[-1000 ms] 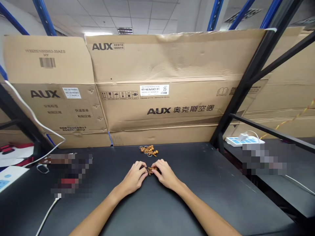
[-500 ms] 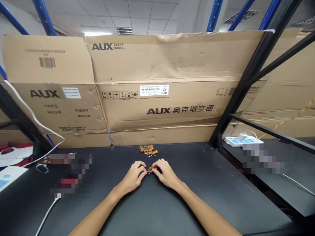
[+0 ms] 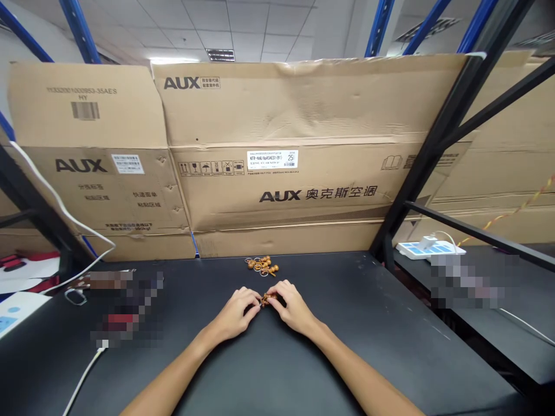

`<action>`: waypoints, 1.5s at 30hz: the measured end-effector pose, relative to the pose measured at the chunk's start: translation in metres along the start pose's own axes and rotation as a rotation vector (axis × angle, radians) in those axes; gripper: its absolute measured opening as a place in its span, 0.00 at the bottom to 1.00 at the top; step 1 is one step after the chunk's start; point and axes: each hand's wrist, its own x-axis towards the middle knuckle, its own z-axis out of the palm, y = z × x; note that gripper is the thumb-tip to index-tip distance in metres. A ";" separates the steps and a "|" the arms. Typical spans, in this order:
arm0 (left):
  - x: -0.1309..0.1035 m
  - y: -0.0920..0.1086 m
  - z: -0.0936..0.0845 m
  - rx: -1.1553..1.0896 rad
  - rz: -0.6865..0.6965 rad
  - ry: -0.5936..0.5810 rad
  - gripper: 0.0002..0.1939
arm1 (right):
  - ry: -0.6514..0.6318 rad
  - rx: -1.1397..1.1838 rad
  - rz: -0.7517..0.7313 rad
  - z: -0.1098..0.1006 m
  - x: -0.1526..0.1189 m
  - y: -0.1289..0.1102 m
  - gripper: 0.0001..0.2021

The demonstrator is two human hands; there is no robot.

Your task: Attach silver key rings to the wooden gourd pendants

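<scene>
Low over the black table, my right hand point(image 3: 293, 306) pinches a small brown beaded keychain point(image 3: 265, 301) between thumb and fingers. From the other side, the thumb and fingertips of my left hand point(image 3: 237, 312) close on its left end, where a bit of metal ring seems to show. My fingers cover much of the keychain. Just beyond my hands lies a loose pile of gourd-shaped keychains point(image 3: 262, 265), brown with metal rings, touched by neither hand.
A cardboard wall point(image 3: 277, 199) closes off the back of the black table point(image 3: 251, 370). Blurred items and a white cable point(image 3: 84, 378) lie at left. Black frame posts point(image 3: 416, 167) stand at the sides. A power strip point(image 3: 411, 251) sits on the surface at right.
My left thumb and fingertips have come slightly closer together at the keychain's left end. My right hand keeps its pinch, and the pile behind stays as it was.
</scene>
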 end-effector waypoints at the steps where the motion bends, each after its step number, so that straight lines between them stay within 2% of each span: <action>1: 0.000 0.000 0.000 0.000 0.001 0.003 0.10 | 0.002 -0.006 0.000 0.000 0.000 -0.001 0.04; 7: 0.000 -0.002 0.002 -0.005 -0.049 0.051 0.13 | -0.049 0.025 -0.060 0.002 -0.001 -0.003 0.04; 14: 0.000 -0.003 -0.001 -0.058 -0.003 -0.004 0.11 | -0.009 -0.009 0.026 0.003 0.001 0.002 0.06; 20: 0.000 -0.004 0.001 -0.007 -0.065 0.006 0.13 | -0.065 0.055 -0.060 0.003 -0.001 -0.002 0.07; 25: 0.001 -0.002 -0.004 -0.084 -0.012 -0.024 0.12 | 0.018 -0.088 0.055 0.002 0.002 0.011 0.06; 27: 0.000 -0.003 -0.005 -0.051 -0.002 -0.027 0.11 | 0.036 -0.115 0.102 0.000 0.003 0.019 0.06; 34: -0.001 -0.022 -0.002 0.202 -0.125 0.154 0.08 | 0.054 -0.290 0.206 -0.001 0.003 0.028 0.07; 38: -0.001 -0.028 0.000 0.286 -0.190 0.228 0.05 | 0.109 -0.392 0.276 -0.001 0.005 0.030 0.11; 41: -0.001 -0.028 0.002 0.307 -0.189 0.228 0.05 | 0.128 -0.395 0.195 0.000 0.012 0.034 0.16; 45: -0.002 -0.027 0.004 0.311 -0.157 0.191 0.06 | 0.030 -0.401 0.081 0.004 0.020 0.037 0.21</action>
